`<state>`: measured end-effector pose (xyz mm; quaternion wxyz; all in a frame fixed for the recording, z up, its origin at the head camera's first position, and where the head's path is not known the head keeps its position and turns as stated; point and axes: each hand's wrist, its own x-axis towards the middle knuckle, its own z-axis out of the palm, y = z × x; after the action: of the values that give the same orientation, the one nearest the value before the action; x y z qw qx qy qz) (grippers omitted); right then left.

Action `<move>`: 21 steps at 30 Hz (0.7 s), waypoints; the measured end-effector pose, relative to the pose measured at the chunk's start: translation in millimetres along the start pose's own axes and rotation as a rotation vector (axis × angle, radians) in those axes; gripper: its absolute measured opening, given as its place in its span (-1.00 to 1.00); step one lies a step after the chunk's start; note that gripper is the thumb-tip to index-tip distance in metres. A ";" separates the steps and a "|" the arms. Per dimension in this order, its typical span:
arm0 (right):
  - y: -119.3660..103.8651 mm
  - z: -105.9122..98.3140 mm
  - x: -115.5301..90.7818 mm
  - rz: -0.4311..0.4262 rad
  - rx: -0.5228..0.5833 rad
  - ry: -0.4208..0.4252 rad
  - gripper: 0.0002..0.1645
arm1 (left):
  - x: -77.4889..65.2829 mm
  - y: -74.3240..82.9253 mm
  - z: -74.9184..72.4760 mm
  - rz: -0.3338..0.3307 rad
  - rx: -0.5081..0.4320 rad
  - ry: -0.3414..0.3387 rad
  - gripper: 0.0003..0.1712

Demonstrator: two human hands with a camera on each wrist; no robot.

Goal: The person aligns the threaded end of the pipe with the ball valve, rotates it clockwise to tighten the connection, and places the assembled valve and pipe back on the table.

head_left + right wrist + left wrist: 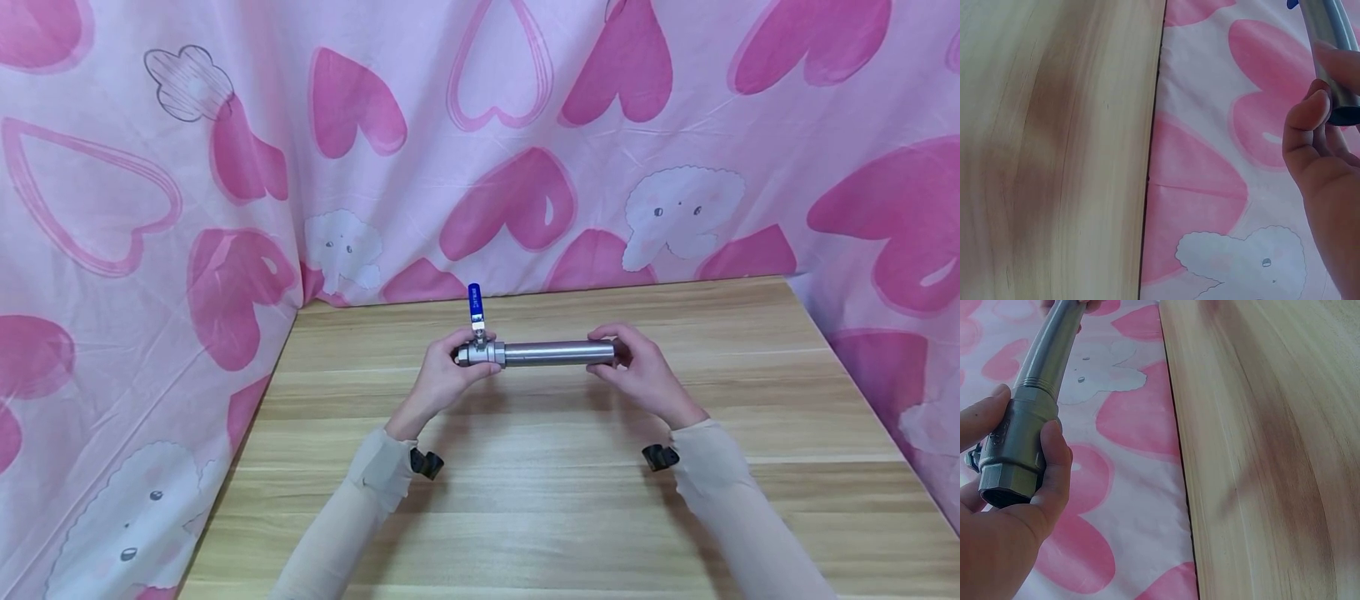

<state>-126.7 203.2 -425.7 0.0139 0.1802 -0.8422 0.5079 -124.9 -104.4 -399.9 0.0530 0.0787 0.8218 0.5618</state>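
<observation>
While the left hand (444, 377) curls round the ball valve (482, 355), the right hand (643, 372) pinches the opposite end of the steel pipe (555, 353); above the bench (525, 500), the pipe runs crosswise between them, its long axis in line with the valve body.

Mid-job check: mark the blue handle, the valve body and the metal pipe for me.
Blue handle (475, 300): head view, on the middle of its blue part.
Valve body (1019, 434): left wrist view, on the middle of its side.
Metal pipe (555, 353): head view, about midway along its bare length.
</observation>
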 end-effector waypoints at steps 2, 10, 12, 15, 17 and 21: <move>-0.4 -0.4 -0.1 0.002 -0.001 0.005 -0.49 | 0.1 1.1 0.2 -0.006 -0.005 -0.004 -0.46; 0.8 -0.7 -0.4 0.008 -0.009 0.020 -0.49 | -11.9 36.2 -3.8 -0.048 0.021 -0.037 -0.45; 1.5 -0.4 -0.1 0.006 -0.012 0.025 -0.50 | -11.7 35.9 -4.0 -0.048 0.022 -0.040 -0.45; 2.0 0.3 0.2 -0.007 -0.017 0.031 -0.51 | -11.2 34.4 -3.6 -0.046 0.024 -0.035 -0.45; 2.5 0.7 0.5 -0.019 -0.022 0.037 -0.51 | -10.9 33.5 -3.3 -0.045 0.027 -0.029 -0.45; 2.8 1.1 0.9 -0.029 -0.033 0.044 -0.51 | -11.0 31.6 -3.0 -0.042 0.029 -0.017 -0.47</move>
<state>-128.2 203.2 -428.4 0.0425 0.1810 -0.8473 0.4974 -112.4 -98.0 -369.4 0.0705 0.0668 0.8309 0.5478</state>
